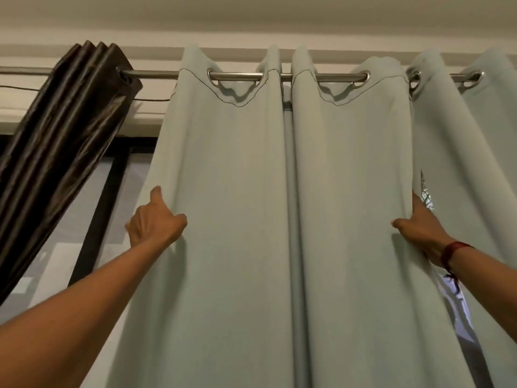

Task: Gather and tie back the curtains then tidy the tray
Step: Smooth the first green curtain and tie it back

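Note:
A pale grey-green curtain [251, 191] hangs by metal eyelets from a steel rod [237, 76] and fills the middle of the head view. My left hand [155, 221] grips its left edge at mid-height, fingers wrapped behind the cloth, thumb up. My right hand [416, 224] pinches a fold on the right side of the same panel; a red band is on that wrist. Another pale panel [475, 152] hangs further right. A dark brown curtain [64, 130] is bunched at the left end of the rod. No tray is in view.
A dark window frame [100, 208] and glass show between the brown and pale curtains. A slit of window shows by my right wrist. A thin wire [151, 100] runs along the wall under the rod. White ceiling above.

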